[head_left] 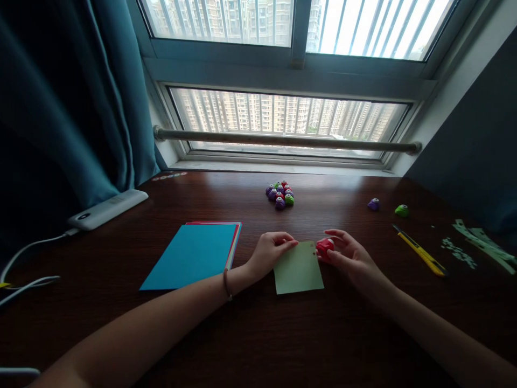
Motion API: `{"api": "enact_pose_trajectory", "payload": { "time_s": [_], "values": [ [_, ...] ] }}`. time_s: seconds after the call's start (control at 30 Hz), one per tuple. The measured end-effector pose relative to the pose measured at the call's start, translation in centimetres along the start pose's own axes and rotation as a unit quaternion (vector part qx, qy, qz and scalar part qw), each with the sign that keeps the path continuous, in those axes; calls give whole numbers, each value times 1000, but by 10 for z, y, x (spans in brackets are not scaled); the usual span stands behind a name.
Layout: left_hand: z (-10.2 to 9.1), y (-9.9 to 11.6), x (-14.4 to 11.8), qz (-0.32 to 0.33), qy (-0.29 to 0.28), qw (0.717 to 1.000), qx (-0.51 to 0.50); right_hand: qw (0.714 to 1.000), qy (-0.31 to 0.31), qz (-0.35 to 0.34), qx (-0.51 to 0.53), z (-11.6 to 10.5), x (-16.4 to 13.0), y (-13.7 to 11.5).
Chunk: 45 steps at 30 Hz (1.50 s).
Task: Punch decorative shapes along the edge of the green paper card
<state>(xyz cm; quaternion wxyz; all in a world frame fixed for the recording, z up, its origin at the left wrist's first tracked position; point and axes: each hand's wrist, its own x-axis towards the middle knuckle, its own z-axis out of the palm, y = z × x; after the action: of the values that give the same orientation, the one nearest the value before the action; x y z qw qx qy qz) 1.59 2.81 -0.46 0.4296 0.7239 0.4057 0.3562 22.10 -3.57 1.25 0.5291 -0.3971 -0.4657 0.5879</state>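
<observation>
My left hand point(271, 252) pinches the upper left edge of a pale green sheet of paper point(299, 275), thumb on top. The sheet lies on the dark wooden table, with a few small marks or holes near its upper right corner. My right hand point(350, 256) has its thumb and fingers around a small red craft punch point(325, 248), which sits at the sheet's right edge. Whether the paper is inside the punch's slot I cannot tell.
Several coloured punches point(280, 195) cluster at the back; a purple punch point(374, 204) and a green punch point(402, 210) stand right. A yellow cutter knife point(422, 253), paper bits point(459, 253) and green strips point(484, 242) lie right. Left are blue paper point(194, 258) and a white power bank point(109, 209).
</observation>
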Motion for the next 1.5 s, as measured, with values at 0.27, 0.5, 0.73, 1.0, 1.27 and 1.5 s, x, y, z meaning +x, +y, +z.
{"api": "enact_pose_trajectory", "payload": {
  "time_s": [0.27, 0.5, 0.73, 1.0, 1.27, 1.5],
  "values": [
    [0, 4, 2, -40, 5, 998, -54, 998, 12, 20, -53, -3, 1, 13],
    [4, -5, 5, -87, -24, 985, -146, 993, 98, -24, -62, -12, 7, 17],
    [2, -8, 7, -91, -18, 981, -169, 979, 158, -76, -106, -22, 13, 22],
    [2, -6, 7, -104, -19, 976, -193, 976, 138, -80, -146, -25, 13, 26],
    [3, -4, 6, -108, -17, 973, -205, 977, 146, -81, -136, -23, 13, 26],
    [3, -2, 6, -106, -19, 971, -213, 976, 144, -77, -147, -21, 12, 24]
  ]
}}
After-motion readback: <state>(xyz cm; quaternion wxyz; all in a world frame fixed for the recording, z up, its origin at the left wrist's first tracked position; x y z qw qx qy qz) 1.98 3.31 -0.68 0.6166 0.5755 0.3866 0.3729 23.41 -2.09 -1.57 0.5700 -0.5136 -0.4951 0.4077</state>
